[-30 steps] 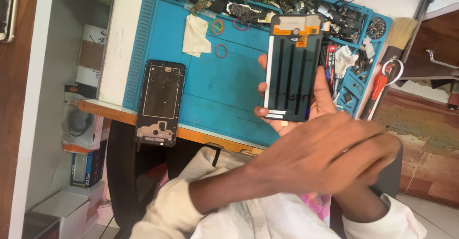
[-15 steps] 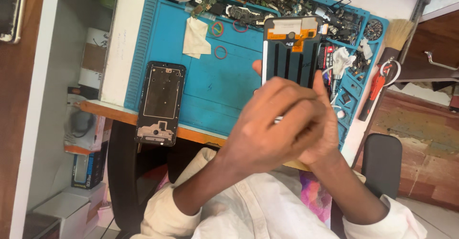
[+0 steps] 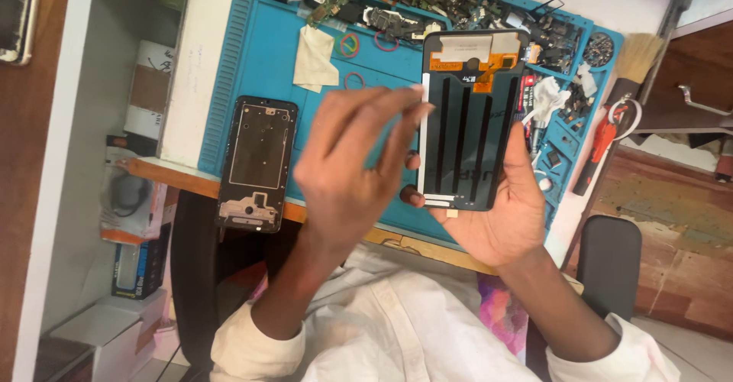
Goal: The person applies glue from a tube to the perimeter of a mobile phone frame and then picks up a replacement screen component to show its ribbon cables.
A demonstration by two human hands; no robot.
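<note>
Head view, looking down: the biggest thing is the blue mat point(image 3: 252, 76) spread over the surface point(image 3: 191, 69), its far rim lined with small trays of loose parts point(image 3: 458, 0). On the mat lies a black phone frame point(image 3: 257, 164), long axis running away from the person, its near end hanging just past the surface's edge. A pale cloth scrap point(image 3: 313, 59) and a few coloured rings point(image 3: 350, 43) lie beyond it. A brush point(image 3: 634, 61) and a red-handled tool point(image 3: 599, 149) sit off the mat's right side.

Held above the mat's right half is the screen panel point(image 3: 469, 122), back side up, dark with long black strips and an orange flex at its far end. Its long axis also points away from the person, roughly parallel to the frame, and the frame lies well apart to its left.

The right hand point(image 3: 496, 214) holds the panel from below, palm cupped under its near end, thumb up along the right edge, fingertips showing at the left edge. The left hand point(image 3: 347, 164) is spread open, holding nothing that I can see, fingers reaching right so the tips meet the panel's left edge by a white strip point(image 3: 424, 145). Whether they pinch that strip is unclear. The left hand sits between frame and panel, so it is the one nearer the frame.
</note>
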